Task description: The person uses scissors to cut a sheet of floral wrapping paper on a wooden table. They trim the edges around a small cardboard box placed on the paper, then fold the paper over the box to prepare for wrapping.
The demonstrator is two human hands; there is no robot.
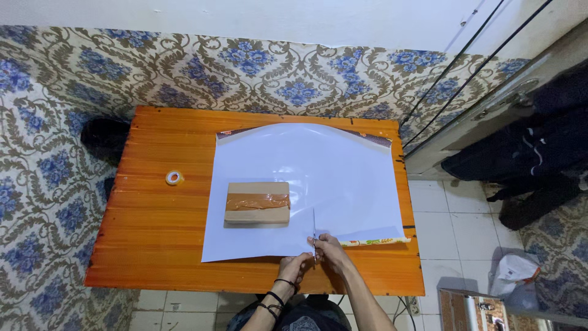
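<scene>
White, glossy wrapping paper (343,178) lies face down across the orange wooden table (153,245), its patterned side showing only at the curled corners. On it, toward nine o'clock of centre, sits a flat brown cardboard box (257,202) banded with tan packing tape. At six o'clock the right hand (327,250) is closed round a pair of slim scissors (314,236), blades pointing to twelve o'clock with a short slit already in the sheet. The left hand (294,266) pinches the near paper edge just beside the cut. To do this well, I judge the paper should be kept taut and the blades straight. A small roll of clear tape (174,178) rests apart at nine o'clock.
</scene>
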